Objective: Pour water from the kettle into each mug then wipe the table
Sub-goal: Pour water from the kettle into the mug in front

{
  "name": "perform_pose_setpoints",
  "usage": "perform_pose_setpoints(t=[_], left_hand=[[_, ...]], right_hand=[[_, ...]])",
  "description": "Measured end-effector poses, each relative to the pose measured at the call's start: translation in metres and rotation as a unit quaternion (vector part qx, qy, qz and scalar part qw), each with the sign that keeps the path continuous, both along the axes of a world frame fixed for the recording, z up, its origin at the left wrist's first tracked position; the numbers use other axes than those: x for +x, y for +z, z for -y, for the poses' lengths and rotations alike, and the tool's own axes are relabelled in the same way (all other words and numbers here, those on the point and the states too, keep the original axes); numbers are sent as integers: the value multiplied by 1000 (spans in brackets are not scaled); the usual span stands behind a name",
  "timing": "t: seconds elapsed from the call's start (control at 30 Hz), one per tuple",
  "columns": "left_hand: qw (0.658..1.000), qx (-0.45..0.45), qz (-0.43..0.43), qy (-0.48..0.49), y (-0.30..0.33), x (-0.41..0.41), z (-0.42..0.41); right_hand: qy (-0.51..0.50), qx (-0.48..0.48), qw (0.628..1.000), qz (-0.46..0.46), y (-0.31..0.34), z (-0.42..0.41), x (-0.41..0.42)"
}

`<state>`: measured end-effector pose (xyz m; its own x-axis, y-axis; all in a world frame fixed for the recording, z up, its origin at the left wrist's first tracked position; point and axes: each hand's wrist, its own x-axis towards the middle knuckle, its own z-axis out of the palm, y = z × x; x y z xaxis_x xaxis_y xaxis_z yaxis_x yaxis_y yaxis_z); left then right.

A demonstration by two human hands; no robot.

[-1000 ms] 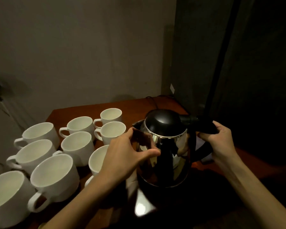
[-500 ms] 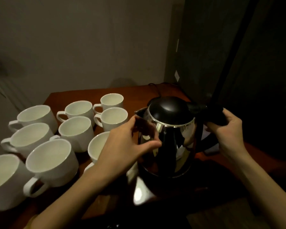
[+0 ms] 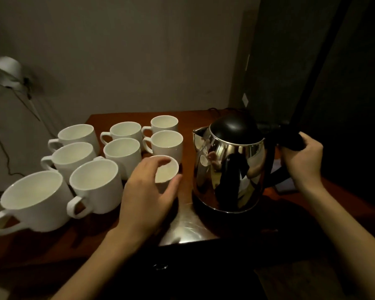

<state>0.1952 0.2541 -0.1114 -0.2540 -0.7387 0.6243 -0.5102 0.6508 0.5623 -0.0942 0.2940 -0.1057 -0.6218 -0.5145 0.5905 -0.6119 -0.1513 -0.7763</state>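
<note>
A shiny steel kettle (image 3: 227,169) with a black lid stands upright on its dark base at the right of the wooden table (image 3: 195,118). My right hand (image 3: 301,161) grips its black handle. Several white mugs stand in rows to the left, the largest one (image 3: 35,202) nearest me. My left hand (image 3: 149,191) curls around the mug closest to the kettle (image 3: 167,172), fingers over its rim and thumb on its right side. The mugs look empty, though the light is dim.
A wall stands behind the table, and a dark panel rises at the right. A white lamp head (image 3: 7,70) with a cord hangs at the far left. A black cable (image 3: 225,109) runs behind the kettle. A pale patch (image 3: 182,230) shines on the table's front edge.
My left hand has left the kettle's side and moved left and down onto the nearest mug. My right hand stays on the handle. The view has tilted down.
</note>
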Motion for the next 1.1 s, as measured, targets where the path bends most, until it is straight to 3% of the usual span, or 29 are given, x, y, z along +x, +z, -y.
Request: perform_pose_setpoints(t=[0.17,0.3,0.43,0.53,0.63,0.93,1.1], left_hand=[[999,10,-21,38,-33,18,1],[991,32,-112,60,-45,15,-7],[971,129,-189,70,-50,10,-6],[948,198,-237,70,-51,7,1],[942,217,-254,24,-59,7,10],[873,311,-363,-97,-61,10,31],[860,319,-378,-127,-63,10,32]], right_hand=[[-1,6,1000,-4,-2,3,-3],[-4,5,1000,3,-3,3,-4],[1,4,1000,22,-1,2,0],[-9,2,996,84,-4,4,3],[-5,-12,989,146,-5,6,4],[61,-32,989,131,10,8,6],[82,-16,991,102,26,7,6]])
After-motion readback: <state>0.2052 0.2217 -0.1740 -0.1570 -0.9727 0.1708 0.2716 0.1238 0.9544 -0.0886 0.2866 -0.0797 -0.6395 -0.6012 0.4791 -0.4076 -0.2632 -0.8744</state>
